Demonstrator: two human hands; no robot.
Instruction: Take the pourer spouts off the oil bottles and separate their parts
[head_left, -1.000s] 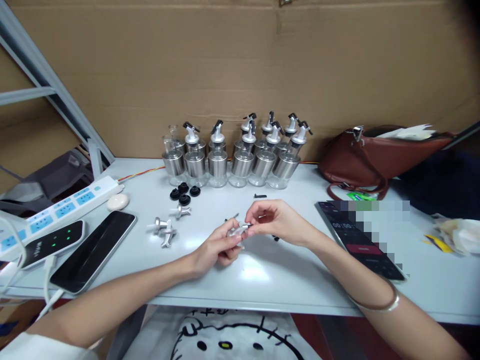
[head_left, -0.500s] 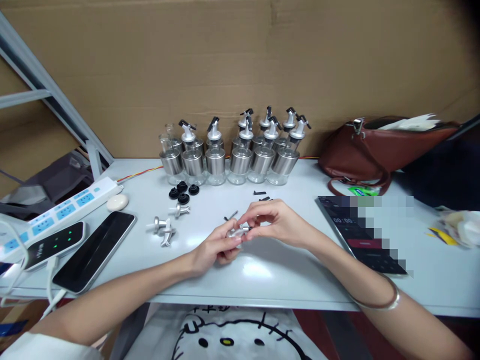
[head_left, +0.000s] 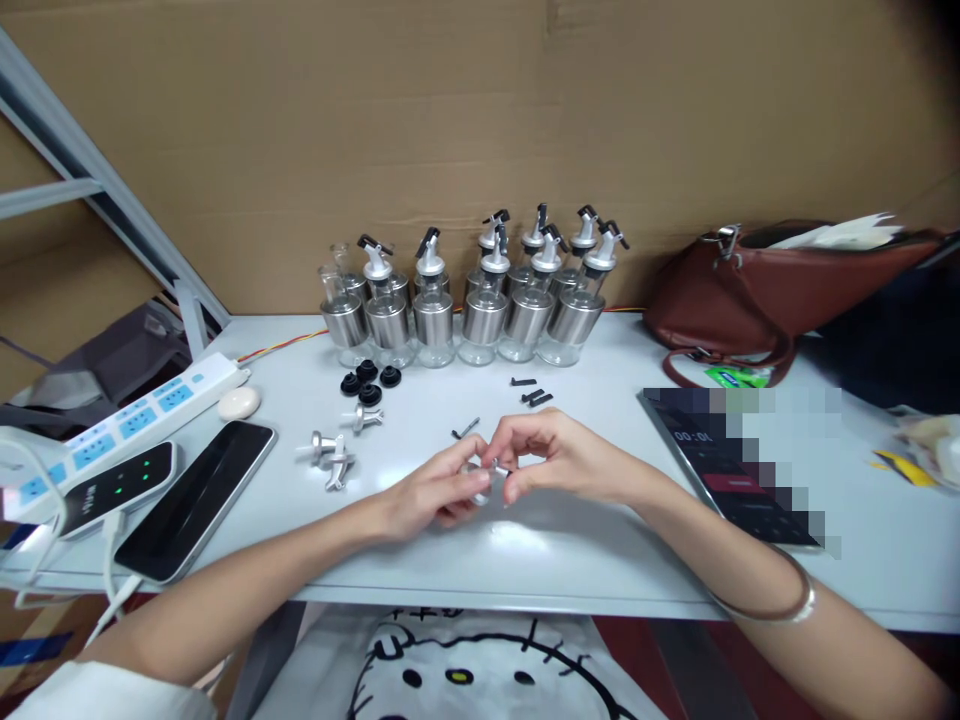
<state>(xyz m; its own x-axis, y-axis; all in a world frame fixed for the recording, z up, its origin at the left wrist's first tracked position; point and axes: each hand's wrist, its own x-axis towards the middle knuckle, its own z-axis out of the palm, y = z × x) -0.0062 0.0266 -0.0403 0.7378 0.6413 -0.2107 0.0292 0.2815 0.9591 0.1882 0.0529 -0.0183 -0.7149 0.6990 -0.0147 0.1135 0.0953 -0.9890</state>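
My left hand (head_left: 429,492) is closed around a silver bottle pourer (head_left: 480,484), its base partly hidden by the fingers. My right hand (head_left: 553,455) pinches at the pourer's tip, where a small dark piece (head_left: 508,473), apparently its black lever, shows between thumb and forefinger. Just beyond the hands lies a thin black lever (head_left: 466,428), with several more black levers (head_left: 536,397) behind. To the left are silver pourer heads (head_left: 337,466) without levers and several black ribbed stoppers (head_left: 369,392).
Glass bottles with steel sleeves (head_left: 435,325) stand in two rows at the back, most topped with pourers. At left lie a power strip (head_left: 142,415), a phone (head_left: 196,500) and cables. A tablet (head_left: 720,465) and a brown bag (head_left: 727,290) are at right.
My right thumb has dropped slightly and its fingers have shifted at the pourer's tip. My left hand keeps its hold. The whole view has shifted a little.
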